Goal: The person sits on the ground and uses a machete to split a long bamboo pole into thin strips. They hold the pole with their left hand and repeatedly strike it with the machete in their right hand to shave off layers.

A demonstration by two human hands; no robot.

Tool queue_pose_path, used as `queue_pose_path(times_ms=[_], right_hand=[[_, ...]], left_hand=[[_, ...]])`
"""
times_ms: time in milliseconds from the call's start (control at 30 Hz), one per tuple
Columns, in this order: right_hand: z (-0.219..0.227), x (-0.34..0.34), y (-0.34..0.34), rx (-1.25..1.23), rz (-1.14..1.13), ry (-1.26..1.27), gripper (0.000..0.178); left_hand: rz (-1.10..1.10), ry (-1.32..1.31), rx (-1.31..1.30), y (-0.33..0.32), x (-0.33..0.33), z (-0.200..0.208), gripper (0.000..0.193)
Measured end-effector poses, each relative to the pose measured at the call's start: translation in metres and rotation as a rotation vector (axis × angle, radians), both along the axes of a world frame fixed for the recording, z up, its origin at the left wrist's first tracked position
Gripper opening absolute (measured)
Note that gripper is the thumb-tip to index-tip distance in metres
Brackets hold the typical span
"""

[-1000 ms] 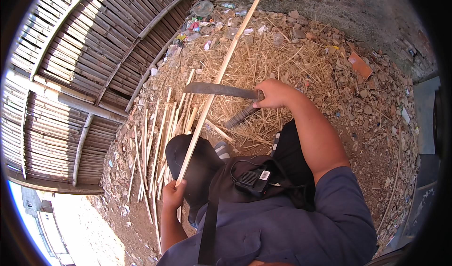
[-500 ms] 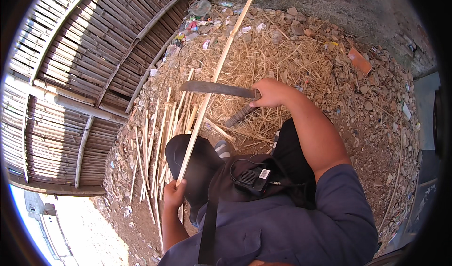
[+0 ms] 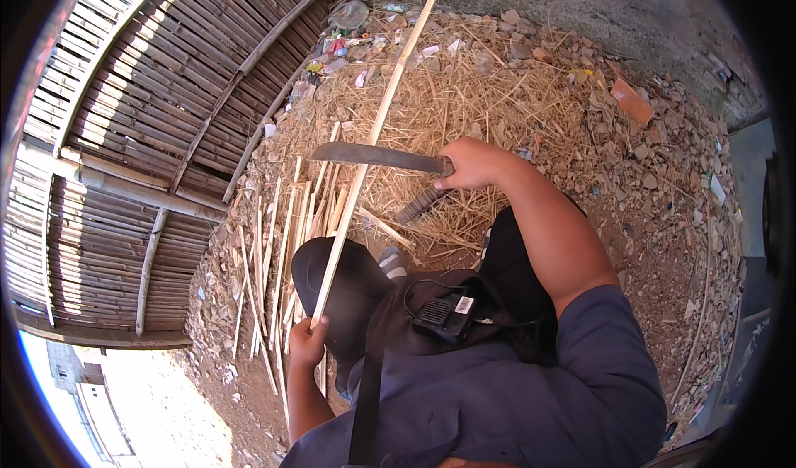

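Observation:
Beside my left knee, my left hand [image 3: 308, 342] is closed round the near end of a long pale bamboo strip [image 3: 377, 128]. The strip slants up across my knee toward the brick wall. My right hand [image 3: 471, 163] grips the handle of a machete [image 3: 377, 155]. Its dark, broad blade points left and lies across the middle of the strip, seemingly against it. Under the right hand a ridged, dark rod-like piece [image 3: 421, 206] rests on the straw, apart from the hand as far as I can see.
Several split bamboo strips [image 3: 271, 261] lie in a pile left of my knee. Straw-like shavings [image 3: 497, 111] cover the ground ahead. A bamboo slat wall [image 3: 157, 87] stands at left, a brick wall [image 3: 630, 20] at the back. An orange brick piece [image 3: 632, 101] lies far right.
The machete and my right hand have shifted slightly left. The strip's far end has also moved a little left. Both hands keep their hold.

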State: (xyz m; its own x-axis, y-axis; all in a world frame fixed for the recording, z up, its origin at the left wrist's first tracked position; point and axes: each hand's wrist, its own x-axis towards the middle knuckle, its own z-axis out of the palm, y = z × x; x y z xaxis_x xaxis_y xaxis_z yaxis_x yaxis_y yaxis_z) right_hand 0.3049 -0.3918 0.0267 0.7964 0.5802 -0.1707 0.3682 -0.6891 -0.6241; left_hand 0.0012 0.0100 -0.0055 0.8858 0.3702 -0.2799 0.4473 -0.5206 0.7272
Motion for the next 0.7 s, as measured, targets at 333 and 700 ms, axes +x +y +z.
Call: queue_pose_path(times_ms=[333,700], right_hand=[[0.007,-0.001,-0.003,0.006,0.003,-0.147,0.039],[-0.003,-0.018,0.022,-0.106,0.159,-0.179,0.035]], left_hand=[[0.031,-0.019,-0.011,-0.003,-0.003,-0.006,0.045],[-0.006,0.074,0.216,0.003,-0.001,-0.002,0.045]])
